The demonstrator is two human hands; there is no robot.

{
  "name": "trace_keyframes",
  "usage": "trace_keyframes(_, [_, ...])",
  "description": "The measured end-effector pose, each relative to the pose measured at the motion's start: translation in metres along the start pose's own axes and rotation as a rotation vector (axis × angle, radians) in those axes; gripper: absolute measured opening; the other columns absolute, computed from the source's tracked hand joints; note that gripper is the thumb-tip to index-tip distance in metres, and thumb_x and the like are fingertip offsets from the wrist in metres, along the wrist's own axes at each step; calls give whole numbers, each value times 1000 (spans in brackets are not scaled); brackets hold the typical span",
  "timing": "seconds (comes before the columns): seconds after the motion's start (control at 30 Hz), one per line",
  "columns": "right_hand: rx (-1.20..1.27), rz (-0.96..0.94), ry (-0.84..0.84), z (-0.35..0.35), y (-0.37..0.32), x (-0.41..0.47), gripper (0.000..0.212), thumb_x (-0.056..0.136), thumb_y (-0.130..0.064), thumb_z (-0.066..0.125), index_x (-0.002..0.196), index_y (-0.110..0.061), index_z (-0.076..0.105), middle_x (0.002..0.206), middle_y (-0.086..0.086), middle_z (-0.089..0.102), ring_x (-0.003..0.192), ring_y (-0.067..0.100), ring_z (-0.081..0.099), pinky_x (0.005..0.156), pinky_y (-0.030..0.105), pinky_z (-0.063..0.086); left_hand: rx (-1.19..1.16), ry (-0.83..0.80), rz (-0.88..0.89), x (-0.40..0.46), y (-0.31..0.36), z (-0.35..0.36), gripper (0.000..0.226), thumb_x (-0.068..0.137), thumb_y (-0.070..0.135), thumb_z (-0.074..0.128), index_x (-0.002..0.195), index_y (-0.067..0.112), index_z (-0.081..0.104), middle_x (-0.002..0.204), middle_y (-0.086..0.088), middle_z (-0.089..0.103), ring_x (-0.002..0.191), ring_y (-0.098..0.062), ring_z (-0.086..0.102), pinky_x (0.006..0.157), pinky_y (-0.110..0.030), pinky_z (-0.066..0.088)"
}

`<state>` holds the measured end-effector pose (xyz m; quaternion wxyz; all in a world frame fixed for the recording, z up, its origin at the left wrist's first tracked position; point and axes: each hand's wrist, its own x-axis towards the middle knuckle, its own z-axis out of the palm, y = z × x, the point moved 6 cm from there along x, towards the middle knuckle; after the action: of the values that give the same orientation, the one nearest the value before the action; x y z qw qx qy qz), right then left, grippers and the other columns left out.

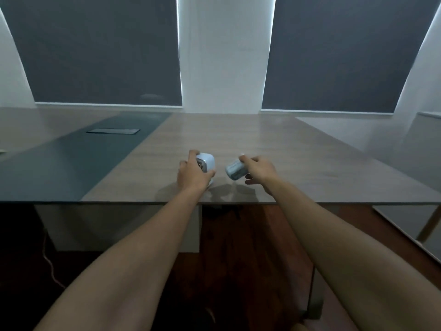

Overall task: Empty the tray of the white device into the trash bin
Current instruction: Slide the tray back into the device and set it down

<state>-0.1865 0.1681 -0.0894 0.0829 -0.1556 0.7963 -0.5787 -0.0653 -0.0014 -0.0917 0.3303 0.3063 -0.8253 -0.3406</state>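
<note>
The tray [235,170], a small translucent drawer-like piece with pale, blurred contents, is held just above the desk [274,149] near its near edge, right of centre. Its long axis runs from near-left to far-right, tilted so the near-left end dips toward the desk and the far-right end rises into the hand. That near-left end faces the white device [207,163], which sits just beside it to the left with a small gap between them; the two are apart.

The right hand [259,169] makes a closed grip on the tray from the right side, fingers [245,159] over its top far edge and the thumb below. The left hand [192,174] makes a closed grip around the white device, fingers curled over its far-left top and the thumb pressed on its near-right side. The device is a rounded cube resting on the desk; the face turned toward the camera shows a dark round opening, partly covered by the hand.

Both bare forearms reach in from the near edge of the view. The desk top is wood-grain, with a dark strip [71,158] running along its left part and a flat black panel [113,131] set in that strip farther away. Beyond the desk stand two dark window blinds [100,51] with a white wall column [226,56] between them. Below the desk edge is dark reddish flooring.
</note>
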Motion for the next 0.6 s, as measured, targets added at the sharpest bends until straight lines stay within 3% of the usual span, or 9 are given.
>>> trace_keyframes(0.1, [167, 52, -11, 13, 5, 9, 56, 78, -45, 66, 115, -5, 54, 113, 16, 61, 86, 29, 69, 68, 40, 62, -81, 29, -3, 9, -8, 1, 56, 75, 32, 76, 124, 27, 50, 118, -13, 57, 103, -31, 57, 79, -28, 37])
trace_keyframes(0.2, [297, 86, -25, 20, 7, 15, 45, 77, -42, 69, 102, -8, 55, 107, 15, 61, 79, 27, 67, 64, 36, 60, -232, 28, -101, 20, -21, -2, 53, 78, 32, 72, 125, 24, 50, 120, -10, 60, 105, -31, 58, 83, -28, 43])
trace_keyframes(0.27, [362, 115, -41, 24, 7, 16, 38, 75, -41, 70, 93, -10, 57, 96, 13, 60, 72, 26, 64, 62, 35, 59, -373, 9, -224, 24, -32, -4, 50, 80, 34, 68, 125, 24, 49, 119, -7, 59, 102, -31, 58, 87, -37, 52])
trace_keyframes(0.33, [394, 136, -73, 29, 5, 16, 40, 76, -40, 69, 97, -8, 58, 88, 12, 59, 69, 25, 63, 60, 35, 59, -462, -1, -284, 25, -41, -7, 48, 80, 35, 64, 124, 21, 50, 119, -8, 60, 101, -31, 58, 83, -42, 54])
trace_keyframes(0.43, [406, 145, -136, 40, 3, 14, 37, 79, -42, 67, 93, -9, 61, 86, 14, 61, 72, 26, 63, 61, 35, 58, -551, -1, -279, 24, -46, -10, 46, 80, 36, 61, 121, 16, 53, 114, -7, 61, 97, -26, 59, 73, -31, 46])
trace_keyframes(0.6, [399, 127, -202, 54, 0, 8, 35, 80, -42, 66, 89, -8, 64, 84, 15, 65, 71, 27, 64, 62, 35, 59, -671, -30, -298, 20, -44, -13, 42, 78, 38, 58, 111, 13, 56, 96, -2, 60, 71, -15, 56, 56, -28, 41])
